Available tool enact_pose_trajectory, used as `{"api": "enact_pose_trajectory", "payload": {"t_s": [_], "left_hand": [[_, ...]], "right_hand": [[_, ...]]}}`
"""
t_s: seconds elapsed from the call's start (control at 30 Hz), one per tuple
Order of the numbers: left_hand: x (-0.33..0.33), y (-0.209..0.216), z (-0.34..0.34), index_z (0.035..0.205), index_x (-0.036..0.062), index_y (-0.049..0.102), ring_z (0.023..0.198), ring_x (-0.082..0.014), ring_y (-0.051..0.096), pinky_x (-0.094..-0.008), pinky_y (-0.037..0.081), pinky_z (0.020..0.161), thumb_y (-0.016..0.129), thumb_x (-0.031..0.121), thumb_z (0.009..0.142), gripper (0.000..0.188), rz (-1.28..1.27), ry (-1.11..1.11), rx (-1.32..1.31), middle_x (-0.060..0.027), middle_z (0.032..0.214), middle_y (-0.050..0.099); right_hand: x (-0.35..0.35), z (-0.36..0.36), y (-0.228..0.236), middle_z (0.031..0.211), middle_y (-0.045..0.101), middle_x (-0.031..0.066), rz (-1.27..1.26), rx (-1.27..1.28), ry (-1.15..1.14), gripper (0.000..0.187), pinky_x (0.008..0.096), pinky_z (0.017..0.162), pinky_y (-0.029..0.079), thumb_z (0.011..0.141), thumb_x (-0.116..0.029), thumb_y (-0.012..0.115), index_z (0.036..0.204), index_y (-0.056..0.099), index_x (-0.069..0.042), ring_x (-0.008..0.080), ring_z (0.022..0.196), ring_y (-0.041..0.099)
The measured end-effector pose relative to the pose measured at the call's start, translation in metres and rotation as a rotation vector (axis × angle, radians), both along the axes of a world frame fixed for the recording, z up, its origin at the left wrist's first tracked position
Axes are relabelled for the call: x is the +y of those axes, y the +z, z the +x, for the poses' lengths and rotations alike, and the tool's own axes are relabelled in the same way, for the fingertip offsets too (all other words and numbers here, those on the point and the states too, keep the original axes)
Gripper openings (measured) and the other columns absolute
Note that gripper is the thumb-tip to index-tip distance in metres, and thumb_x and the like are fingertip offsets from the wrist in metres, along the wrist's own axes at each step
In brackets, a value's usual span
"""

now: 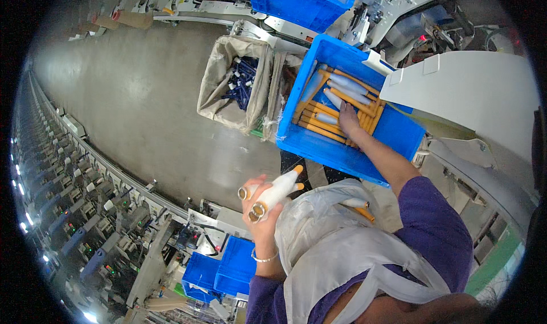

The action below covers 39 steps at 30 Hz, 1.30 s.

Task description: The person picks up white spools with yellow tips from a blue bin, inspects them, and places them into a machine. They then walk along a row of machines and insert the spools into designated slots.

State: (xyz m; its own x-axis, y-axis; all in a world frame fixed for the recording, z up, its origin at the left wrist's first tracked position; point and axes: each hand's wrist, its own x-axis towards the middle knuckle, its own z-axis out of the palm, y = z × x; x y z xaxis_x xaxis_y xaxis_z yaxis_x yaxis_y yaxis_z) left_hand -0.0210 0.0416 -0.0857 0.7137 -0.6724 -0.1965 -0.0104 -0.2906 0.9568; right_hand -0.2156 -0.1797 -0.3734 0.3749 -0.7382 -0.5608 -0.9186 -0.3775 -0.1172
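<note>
Down at waist level we've got our left hand point(259, 201) wrapped tight around a small bunch of yarn bobbins point(274, 192), white thread on orange tubes, ends sticking out both sides of the fist. Our right hand point(348, 120) is stretched out into the blue crate point(319, 147), fingers spread flat on the tubes point(322, 121) lying in there, mostly bare orange ones with a few pale wound ones mixed in. It's touching them, but we can't tell if it's actually got one pinched.

What could go wrong, as we see it: that left bunch looks like a lot for one fist, and the outer bobbin could slide out and hit the grey floor point(148, 107) if the grip slackens. Reaching that far also tilts us over the white apron pouch point(325, 216), which holds a couple more bobbins near its open lip, so those might tip out too.

Packaging-wise: a second blue crate point(296, 5) sits further up, a beige cloth sack point(219, 79) with dark blue pieces inside stands left of the first crate, and more blue bins point(219, 270) sit low beside the machine row. No labels or signs we can make out.
</note>
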Motion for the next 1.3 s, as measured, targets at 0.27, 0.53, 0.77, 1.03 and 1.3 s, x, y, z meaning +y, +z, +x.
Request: {"api": "enact_pose_trajectory", "payload": {"t_s": [0.27,0.53,0.77,1.03,1.3], "left_hand": [[-0.003,0.028,-0.008,0.088,0.0007,0.064,0.104,-0.0326,0.050,-0.0426,0.040,0.086,0.076,0.026,0.060,0.039,-0.053,-0.096,-0.006,-0.0129,0.102,0.050],[-0.010,0.052,-0.013,0.090,0.0011,0.065,0.093,-0.0262,0.051,-0.0383,0.042,0.080,0.073,0.032,0.063,0.042,-0.249,-0.375,0.324,-0.0126,0.102,0.049],[-0.026,0.074,-0.017,0.096,-0.0002,0.059,0.096,-0.0264,0.054,-0.0379,0.047,0.079,0.073,0.031,0.063,0.048,-0.401,-0.457,0.854,-0.0195,0.128,0.039],[-0.024,0.079,-0.013,0.108,0.0085,0.052,0.118,-0.0313,0.040,-0.0449,0.035,0.099,0.067,0.030,0.071,0.046,-0.471,-0.323,0.922,-0.0163,0.127,0.042],[-0.024,0.082,0.032,0.108,0.0152,0.053,0.120,-0.0350,0.037,-0.0540,0.035,0.099,0.066,0.035,0.075,0.041,-0.739,-0.365,0.805,-0.0166,0.131,0.037]], "right_hand": [[-0.009,-0.011,0.039,0.112,0.047,0.0236,0.254,-0.116,-0.106,0.048,0.0449,0.084,0.043,0.084,-0.026,0.055,0.120,0.042,0.001,0.0360,0.102,0.049],[0.005,-0.082,0.237,0.095,0.058,0.0107,0.903,-0.964,-0.645,0.052,0.0283,0.072,0.050,0.084,-0.024,0.057,0.124,0.039,0.003,0.0162,0.085,0.058],[0.057,-0.038,0.362,0.104,0.055,0.0095,0.997,-1.134,-0.199,0.056,0.0267,0.070,0.047,0.085,-0.023,0.056,0.133,0.034,-0.006,0.0132,0.084,0.055],[0.093,-0.019,0.357,0.064,0.041,-0.0046,1.096,-0.964,-0.395,0.029,0.0160,0.039,0.027,0.093,-0.028,0.044,0.113,0.049,-0.008,0.0022,0.050,0.036],[0.074,-0.095,0.354,0.069,0.045,-0.0012,0.587,-1.307,-0.393,0.017,0.0222,0.053,0.035,0.087,-0.019,0.051,0.076,0.050,-0.006,0.0084,0.059,0.041]]}}
